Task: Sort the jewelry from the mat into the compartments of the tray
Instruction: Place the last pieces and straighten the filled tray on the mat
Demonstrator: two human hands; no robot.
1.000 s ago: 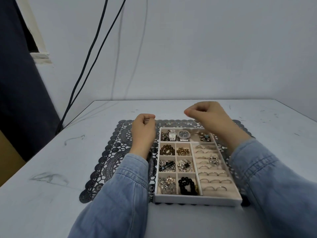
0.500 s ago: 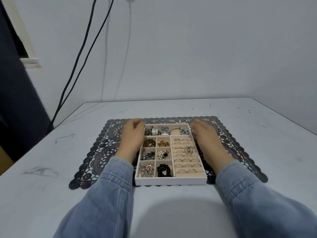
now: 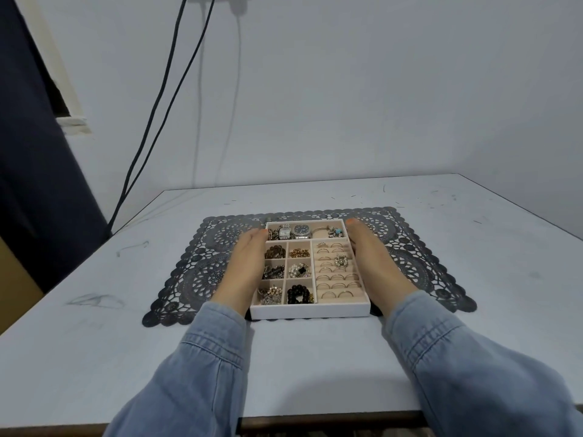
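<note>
Tray [image 3: 310, 311] of jewelry on the mat [image 3: 202, 272], hands flat along its two side walls.
Left hand [image 3: 244, 269] lies along the tray's left wall, fingers straight and together, tips near the far-left corner. Right hand [image 3: 375, 266] mirrors it on the right wall, tips at the far-right corner. Both hands are spread flat, gripping nothing. Forearms in denim sleeves [image 3: 208, 357] reach in from the near edge of the desk [image 3: 315, 357]. Tray sits mid-mat, near wall about level with the mat's front edge. Watches [image 3: 302, 231] fill the far row, rings [image 3: 337, 285] sit in the right-hand slots, and black beads [image 3: 299, 294] are in a near compartment.
</note>
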